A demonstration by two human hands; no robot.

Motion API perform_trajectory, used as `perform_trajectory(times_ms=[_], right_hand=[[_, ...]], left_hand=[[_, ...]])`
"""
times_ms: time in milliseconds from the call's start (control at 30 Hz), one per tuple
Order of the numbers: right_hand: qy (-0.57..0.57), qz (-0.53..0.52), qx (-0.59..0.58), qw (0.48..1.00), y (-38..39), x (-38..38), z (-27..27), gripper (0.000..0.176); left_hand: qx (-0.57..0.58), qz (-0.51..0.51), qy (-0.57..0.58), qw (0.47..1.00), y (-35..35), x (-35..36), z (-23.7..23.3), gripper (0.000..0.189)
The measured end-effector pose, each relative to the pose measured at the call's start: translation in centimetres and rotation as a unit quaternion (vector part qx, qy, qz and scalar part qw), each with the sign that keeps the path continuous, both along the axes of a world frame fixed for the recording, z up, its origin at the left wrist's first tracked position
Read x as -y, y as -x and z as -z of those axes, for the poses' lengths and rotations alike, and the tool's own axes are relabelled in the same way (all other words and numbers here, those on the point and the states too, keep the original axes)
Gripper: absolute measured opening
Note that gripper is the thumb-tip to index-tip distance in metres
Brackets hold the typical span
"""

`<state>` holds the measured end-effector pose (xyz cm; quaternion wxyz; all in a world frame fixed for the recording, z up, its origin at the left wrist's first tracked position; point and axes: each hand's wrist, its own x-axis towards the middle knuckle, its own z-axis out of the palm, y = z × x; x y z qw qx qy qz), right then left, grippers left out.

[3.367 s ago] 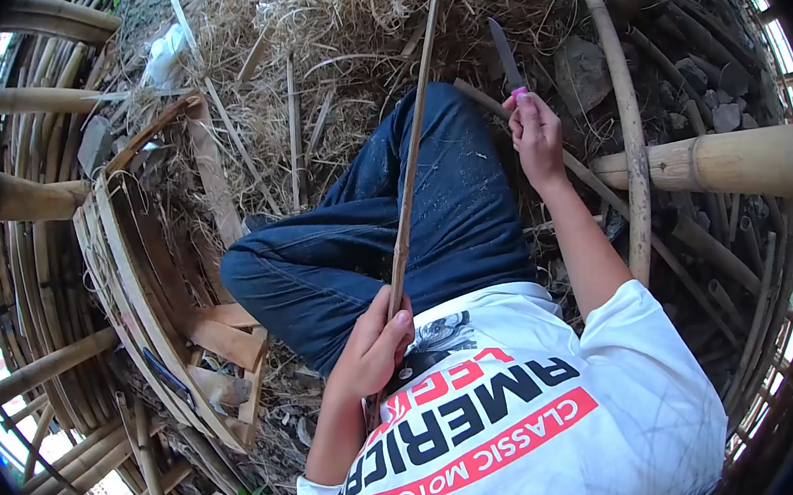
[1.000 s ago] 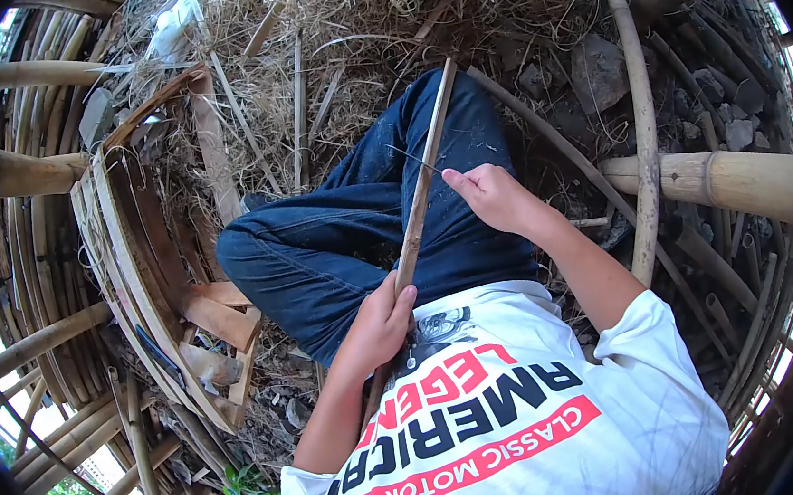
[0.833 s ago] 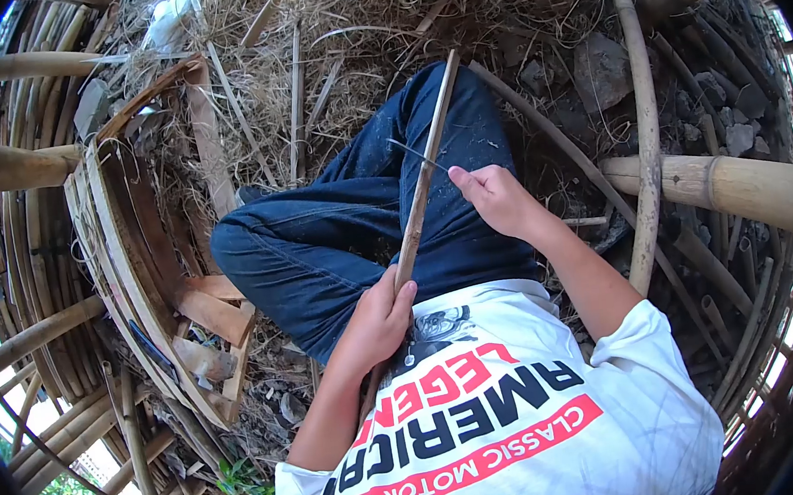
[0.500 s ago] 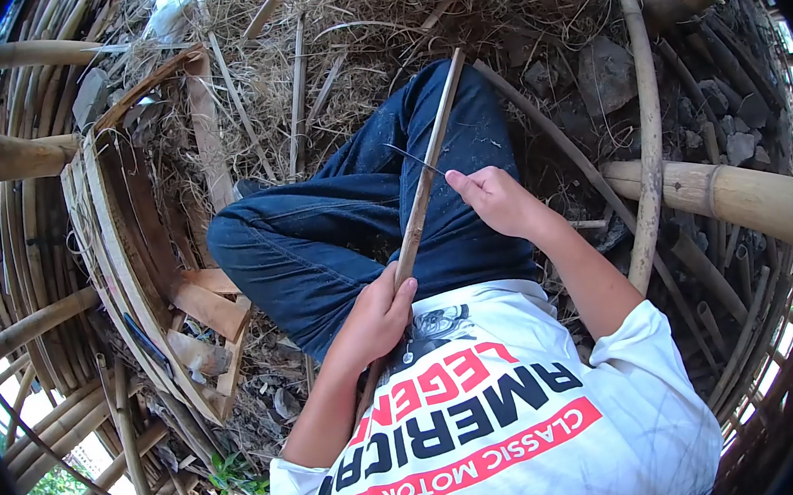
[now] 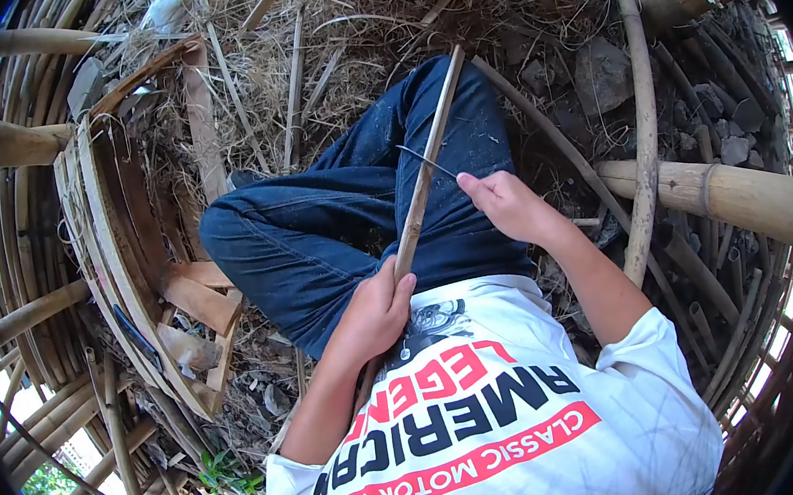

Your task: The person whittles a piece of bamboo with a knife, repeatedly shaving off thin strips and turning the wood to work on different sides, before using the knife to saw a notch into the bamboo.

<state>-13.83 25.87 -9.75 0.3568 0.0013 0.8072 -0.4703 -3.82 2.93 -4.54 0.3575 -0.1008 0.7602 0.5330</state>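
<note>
A long bamboo strip (image 5: 429, 163) slants from my waist up across my raised knee. Near its lower end, my left hand (image 5: 379, 311) is closed around it, thumb along the side. My right hand (image 5: 503, 201) is closed on a knife, whose thin dark blade (image 5: 427, 160) lies crosswise against the strip around its middle. The knife's handle is hidden inside my fist. Under the strip are my legs in dark blue jeans (image 5: 317, 219), with small shavings on the knee.
Pale shavings (image 5: 365, 21) are heaped ahead. On the left stand split bamboo pieces (image 5: 100, 238) and a pole fence (image 5: 24, 245). A curved stick (image 5: 639, 110), a thick bamboo pole (image 5: 725, 192) and a grey stone (image 5: 602, 75) are on the right.
My right hand has shifted slightly right and down, with more of the knife blade showing across the strip. My left hand keeps its hold. The view has moved slightly.
</note>
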Motion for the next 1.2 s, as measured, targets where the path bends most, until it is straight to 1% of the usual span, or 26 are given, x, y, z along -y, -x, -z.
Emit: perform_trajectory(times_ms=[33,100,167,200,233,267,300,333,400,467,533,567,633,667,733,767,833,900,967,1033,1067,1133,1200], right_hand=[[-0.001,-0.002,0.003,1.000,0.2,0.2,0.3,0.064],[0.021,-0.003,-0.035,0.999,1.3,1.1,0.9,0.064],[0.001,-0.015,-0.035,0.999,1.5,1.7,0.1,0.063],[-0.008,-0.019,-0.037,0.999,1.3,1.8,-0.2,0.063],[-0.017,-0.023,-0.040,0.999,1.1,2.0,-0.4,0.063],[-0.016,-0.025,-0.041,0.999,0.9,1.7,-0.5,0.063],[-0.020,-0.023,-0.027,0.999,0.6,1.2,-0.5,0.063],[-0.025,-0.022,-0.011,0.999,0.4,0.9,-0.6,0.063],[-0.034,-0.021,-0.019,0.999,0.5,1.0,-0.9,0.062],[-0.039,-0.013,-0.023,0.999,0.5,1.5,-0.6,0.062],[-0.011,-0.005,-0.072,0.997,1.2,2.3,-0.1,0.059],[-0.013,-0.004,-0.071,0.997,1.1,2.5,-0.4,0.059],[-0.071,-0.037,-0.070,0.994,1.0,2.8,-1.4,0.057],[-0.070,-0.039,-0.069,0.994,0.8,2.5,-1.6,0.057],[-0.082,-0.034,-0.066,0.994,0.3,1.8,-1.6,0.059],[-0.083,-0.035,-0.063,0.994,0.2,1.9,-1.5,0.059],[-0.097,-0.043,-0.109,0.988,0.3,1.9,-1.2,0.059],[-0.094,-0.047,-0.094,0.990,1.3,2.8,-1.2,0.058],[-0.087,-0.056,-0.082,0.991,1.5,3.0,-1.1,0.058],[-0.051,-0.052,-0.083,0.994,1.4,2.7,-0.9,0.058],[-0.048,-0.059,-0.082,0.994,1.4,2.5,-1.0,0.058],[-0.072,-0.048,-0.030,0.996,1.0,1.8,-1.6,0.058],[-0.058,-0.041,-0.040,0.997,1.3,2.0,-1.1,0.059]], left_hand=[[-0.032,0.018,0.013,0.999,-0.1,0.1,0.2,0.021],[-0.039,0.027,0.026,0.999,-0.1,-0.1,0.3,0.021],[-0.028,0.015,0.028,0.999,-0.3,0.0,0.3,0.021],[-0.009,-0.001,0.003,1.000,-0.4,0.1,0.3,0.021],[-0.009,-0.001,0.004,1.000,-0.5,0.2,0.2,0.021],[0.018,-0.017,-0.013,1.000,-0.5,0.2,0.0,0.021],[0.045,-0.033,-0.032,0.998,-0.5,0.2,0.0,0.022],[0.047,-0.034,-0.034,0.998,-0.5,0.2,0.1,0.022],[-0.042,0.031,0.024,0.998,-0.7,0.2,0.5,0.023],[-0.037,0.030,0.031,0.998,-0.4,0.2,0.6,0.023],[-0.044,0.030,0.044,0.998,-0.4,0.1,0.7,0.022],[-0.043,0.031,0.042,0.998,-0.4,0.1,0.7,0.022],[-0.006,-0.001,-0.005,1.000,-0.5,0.3,0.4,0.022],[-0.004,-0.002,-0.005,1.000,-0.3,0.3,0.2,0.022],[0.046,-0.010,-0.019,0.999,-0.2,0.4,-0.3,0.026],[0.050,-0.010,-0.020,0.999,-0.4,0.4,0.0,0.026],[-0.039,0.008,0.004,0.999,-0.7,0.2,0.8,0.021],[-0.037,0.011,0.017,0.999,-0.4,-0.1,0.6,0.021],[0.049,-0.035,-0.030,0.998,-0.2,0.1,0.2,0.021],[0.047,-0.047,-0.043,0.997,-0.3,0.3,0.1,0.021],[0.052,-0.042,-0.041,0.997,-0.3,0.4,-0.1,0.021],[0.063,-0.039,-0.039,0.996,-0.6,0.6,0.0,0.022],[-0.016,0.007,-0.001,1.000,-0.6,0.4,0.7,0.024]])
